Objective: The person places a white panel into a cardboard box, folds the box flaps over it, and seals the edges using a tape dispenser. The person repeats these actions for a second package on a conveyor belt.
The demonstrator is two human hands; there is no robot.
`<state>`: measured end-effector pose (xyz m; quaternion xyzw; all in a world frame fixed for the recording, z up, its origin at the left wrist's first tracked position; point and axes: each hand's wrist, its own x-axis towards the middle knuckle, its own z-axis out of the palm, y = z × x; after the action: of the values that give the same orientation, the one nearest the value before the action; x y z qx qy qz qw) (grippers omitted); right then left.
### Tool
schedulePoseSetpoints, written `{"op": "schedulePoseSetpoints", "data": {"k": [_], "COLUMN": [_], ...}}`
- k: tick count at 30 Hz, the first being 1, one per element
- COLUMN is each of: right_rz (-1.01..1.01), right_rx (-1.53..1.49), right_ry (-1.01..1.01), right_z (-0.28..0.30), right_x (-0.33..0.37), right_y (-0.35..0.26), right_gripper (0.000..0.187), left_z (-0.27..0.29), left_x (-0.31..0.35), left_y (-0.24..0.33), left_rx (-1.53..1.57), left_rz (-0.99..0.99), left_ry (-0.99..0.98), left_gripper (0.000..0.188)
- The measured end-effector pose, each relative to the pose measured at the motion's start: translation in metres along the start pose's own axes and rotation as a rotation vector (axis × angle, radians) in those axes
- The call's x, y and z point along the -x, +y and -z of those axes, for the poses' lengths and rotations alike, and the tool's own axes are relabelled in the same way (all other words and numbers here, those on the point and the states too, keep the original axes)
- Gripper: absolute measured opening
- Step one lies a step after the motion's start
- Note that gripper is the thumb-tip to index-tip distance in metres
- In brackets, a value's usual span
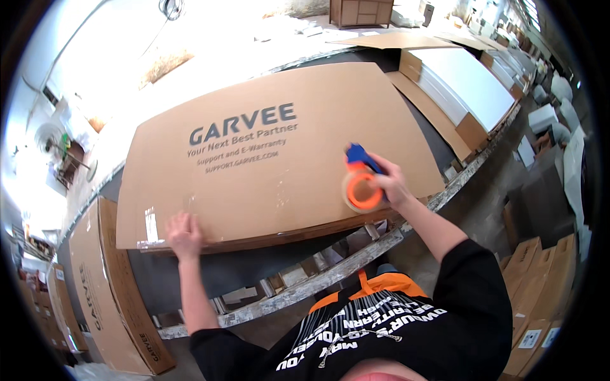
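Observation:
A large flat cardboard carton [305, 152] with dark print lies in front of me. My right hand [395, 184] is closed round the handle of a blue and orange tape dispenser [359, 155]. It is held over the right part of the carton, with a tape roll on its orange hub. At the near left edge of the carton is my left hand [184, 235], touching the cardboard. Motion blurs its fingers, so their grip is unclear. A strip of shiny tape [150, 226] sits on the carton just left of that hand.
The carton rests on a dark conveyor belt [235, 273] with a worn metal frame [279, 301]. Another carton [105, 286] stands on the left. An open carton with white panels [467, 82] lies at the far right. Several cartons [534, 286] are stacked at the lower right.

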<state>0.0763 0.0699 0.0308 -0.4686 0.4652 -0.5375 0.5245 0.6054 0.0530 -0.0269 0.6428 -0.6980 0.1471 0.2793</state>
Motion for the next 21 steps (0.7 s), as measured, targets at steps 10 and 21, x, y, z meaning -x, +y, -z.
{"op": "schedulePoseSetpoints", "data": {"k": [10,21], "right_rz": [0.158,0.481], "right_rx": [0.585,1.557], "right_ry": [-0.132,-0.002], "right_z": [-0.001,0.121], "right_x": [-0.224,-0.447], "right_y": [0.059,0.072], "right_gripper": [0.046,0.054], "left_z": [-0.066,-0.067], "left_x": [-0.017,-0.011], "left_y": [0.430,0.434], "left_rx": [0.380,0.213], "left_rz": [-0.288,-0.105], "left_ry": [-0.281,-0.370], "left_gripper": [0.042,0.052]}}
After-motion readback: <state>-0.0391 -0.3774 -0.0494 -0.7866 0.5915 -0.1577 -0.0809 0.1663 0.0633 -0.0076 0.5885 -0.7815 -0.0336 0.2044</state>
